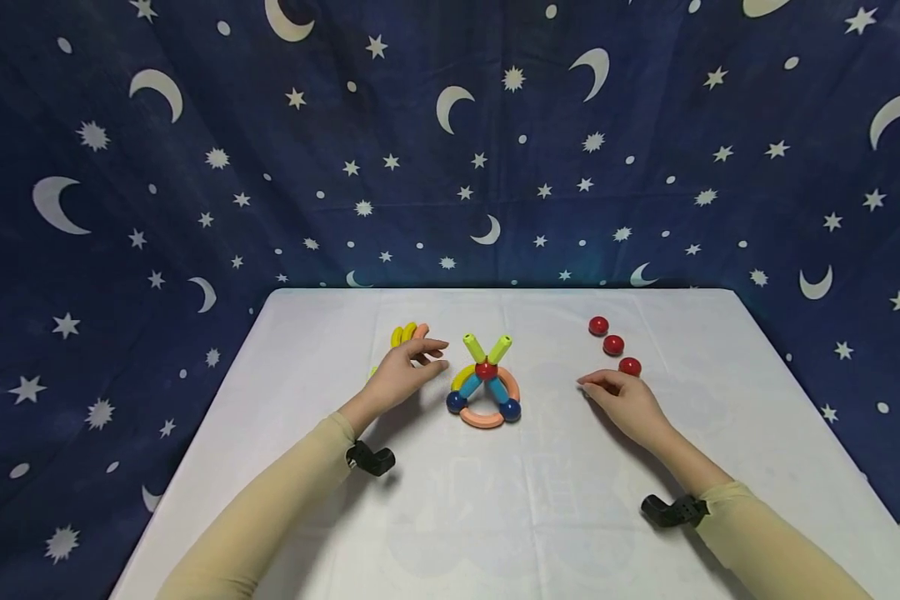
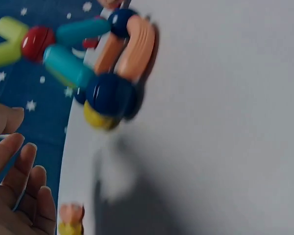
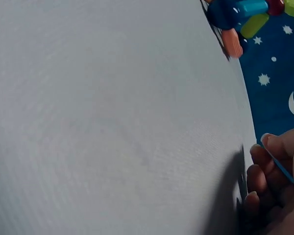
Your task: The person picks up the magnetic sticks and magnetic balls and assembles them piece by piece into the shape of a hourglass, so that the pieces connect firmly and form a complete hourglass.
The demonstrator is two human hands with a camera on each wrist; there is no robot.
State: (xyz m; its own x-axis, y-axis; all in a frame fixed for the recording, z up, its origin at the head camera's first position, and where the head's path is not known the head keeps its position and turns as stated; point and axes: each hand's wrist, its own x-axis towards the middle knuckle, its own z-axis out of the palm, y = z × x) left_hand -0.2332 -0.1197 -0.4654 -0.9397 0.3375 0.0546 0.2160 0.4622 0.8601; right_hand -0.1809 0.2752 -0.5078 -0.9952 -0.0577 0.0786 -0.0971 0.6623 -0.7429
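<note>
A build of rods and balls [image 1: 486,372] stands mid-table. Its base is a ring of curved yellow and peach rods with dark blue balls [image 2: 110,95]. Teal rods [image 2: 68,66] rise to a red ball [image 2: 37,44], from which two lime green rods [image 1: 499,349] point up and outward. Just left of the build hovers my left hand [image 1: 405,372], fingers loosely bent and apart from it, holding nothing. My right hand [image 1: 632,407] is over the table to the right, below three red balls [image 1: 613,345]. Its fingers are loosely curled, thumb near the index finger, with nothing visible between them.
Behind my left hand lie curved yellow rods [image 1: 409,332] and a peach rod [image 1: 422,331]. A bit of lime green [image 1: 373,371] shows beside that wrist. The white table [image 1: 525,517] ends at a dark blue curtain [image 1: 420,167] with moons and stars.
</note>
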